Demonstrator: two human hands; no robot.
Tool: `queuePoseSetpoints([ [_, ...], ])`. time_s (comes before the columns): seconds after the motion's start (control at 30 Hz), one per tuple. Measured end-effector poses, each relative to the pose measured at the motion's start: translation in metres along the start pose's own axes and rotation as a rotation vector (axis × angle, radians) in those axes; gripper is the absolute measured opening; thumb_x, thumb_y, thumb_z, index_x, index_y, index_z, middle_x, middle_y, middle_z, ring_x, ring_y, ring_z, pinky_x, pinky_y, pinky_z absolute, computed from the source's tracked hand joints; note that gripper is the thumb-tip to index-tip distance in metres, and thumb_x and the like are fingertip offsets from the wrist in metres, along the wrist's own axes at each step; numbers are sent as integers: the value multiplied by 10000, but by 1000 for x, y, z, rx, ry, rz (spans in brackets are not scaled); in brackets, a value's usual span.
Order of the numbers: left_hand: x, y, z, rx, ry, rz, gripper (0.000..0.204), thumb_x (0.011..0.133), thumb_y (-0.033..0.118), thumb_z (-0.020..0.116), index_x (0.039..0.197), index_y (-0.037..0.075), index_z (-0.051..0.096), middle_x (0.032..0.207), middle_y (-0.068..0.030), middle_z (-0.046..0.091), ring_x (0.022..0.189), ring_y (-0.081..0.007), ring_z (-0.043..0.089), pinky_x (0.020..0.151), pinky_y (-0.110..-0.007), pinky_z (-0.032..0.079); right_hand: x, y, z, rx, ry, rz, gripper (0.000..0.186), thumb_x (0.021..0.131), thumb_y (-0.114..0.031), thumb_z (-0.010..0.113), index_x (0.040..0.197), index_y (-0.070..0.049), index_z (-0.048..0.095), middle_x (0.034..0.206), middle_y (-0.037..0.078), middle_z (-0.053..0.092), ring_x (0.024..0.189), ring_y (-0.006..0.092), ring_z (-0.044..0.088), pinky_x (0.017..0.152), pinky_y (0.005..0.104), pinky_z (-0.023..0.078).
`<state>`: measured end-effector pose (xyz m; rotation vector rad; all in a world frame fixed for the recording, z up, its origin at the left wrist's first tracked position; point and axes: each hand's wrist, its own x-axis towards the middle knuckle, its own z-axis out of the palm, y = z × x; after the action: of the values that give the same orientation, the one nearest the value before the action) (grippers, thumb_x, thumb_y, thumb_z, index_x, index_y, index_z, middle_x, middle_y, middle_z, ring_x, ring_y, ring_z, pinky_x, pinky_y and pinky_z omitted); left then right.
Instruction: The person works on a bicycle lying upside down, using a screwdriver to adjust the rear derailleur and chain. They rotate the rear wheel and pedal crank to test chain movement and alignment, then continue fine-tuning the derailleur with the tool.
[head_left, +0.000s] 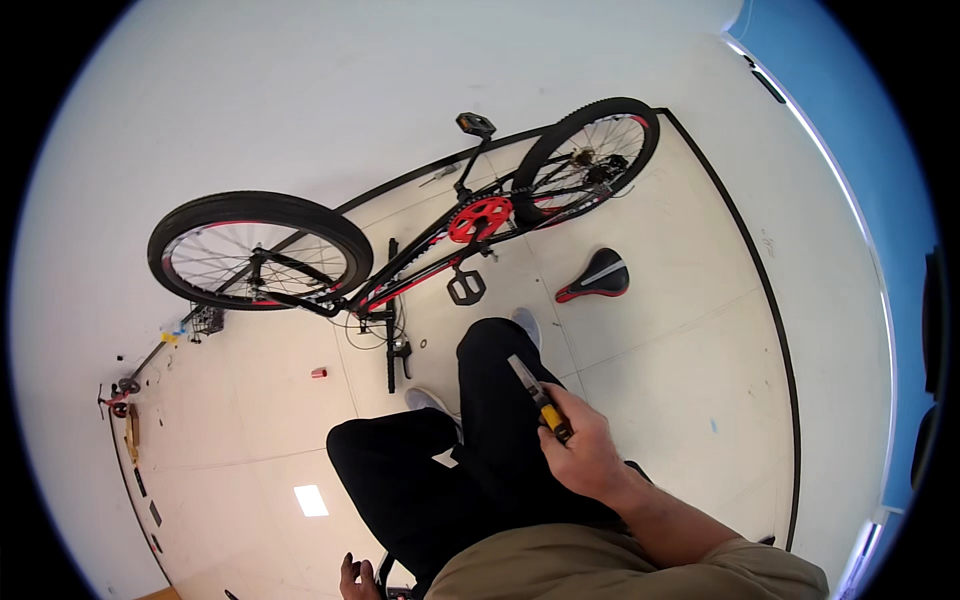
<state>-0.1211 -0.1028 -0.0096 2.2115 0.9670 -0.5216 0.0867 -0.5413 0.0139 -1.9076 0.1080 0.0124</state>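
Two hands show, and only the right hand is plainly at work. Its grip is pressed together around the yellow handle of a utility knife, fingers wrapped over it, with the bare blade pointing up and away from the body, over the dark trouser leg. The forearm comes in from the lower right, wrist fairly straight, so the knife lies in line with the arm.

The left hand sits low at the bottom edge beside the left knee; its fingers look curled, but I cannot tell whether they hold anything.

The person appears to be seated, legs stretched toward a bicycle turned upside down on the floor, wheels up, its red chainring in the middle. A black and red saddle lies on the floor to the right, well apart from the frame.

With the blade exposed this close to the thigh, I would judge that good handling means keeping the edge turned outward, holding the handle firmly well behind the blade, and keeping the other hand clear of its path.
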Motion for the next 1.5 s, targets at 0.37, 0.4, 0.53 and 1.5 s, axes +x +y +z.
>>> queuePoseSetpoints([
  [0.37,10,-28,11,-1,161,186,579,1010,240,565,1438,-125,429,1041,-148,682,920,-198,616,854,-335,497,-1,1,-2,-29,27,-15,521,830,-15,676,1333,20,545,1145,266,626,1043,456,620,890,452,518],
  [0.4,1,2,8,-27,57,75,584,1008,256,571,1447,-104,434,1102,-182,693,1016,-233,641,935,-353,486,-2,4,-2,-37,37,-9,520,821,1,672,1326,29,547,1143,279,621,1042,467,613,893,459,516],
  [0.53,6,-14,2,4,148,69,623,995,333,625,1482,-12,446,1265,-266,647,1199,-345,620,1038,-423,462,-1,-2,2,73,46,44,464,843,34,642,1302,38,577,1039,246,656,932,378,674,836,396,536],
  [1.5,40,119,-94,85,608,630,621,953,116,673,1480,-71,403,1477,-267,467,1391,-379,445,1165,-446,339,21,-58,3,86,-20,92,462,878,39,622,1334,57,547,908,53,614,792,107,560,740,270,493],
])
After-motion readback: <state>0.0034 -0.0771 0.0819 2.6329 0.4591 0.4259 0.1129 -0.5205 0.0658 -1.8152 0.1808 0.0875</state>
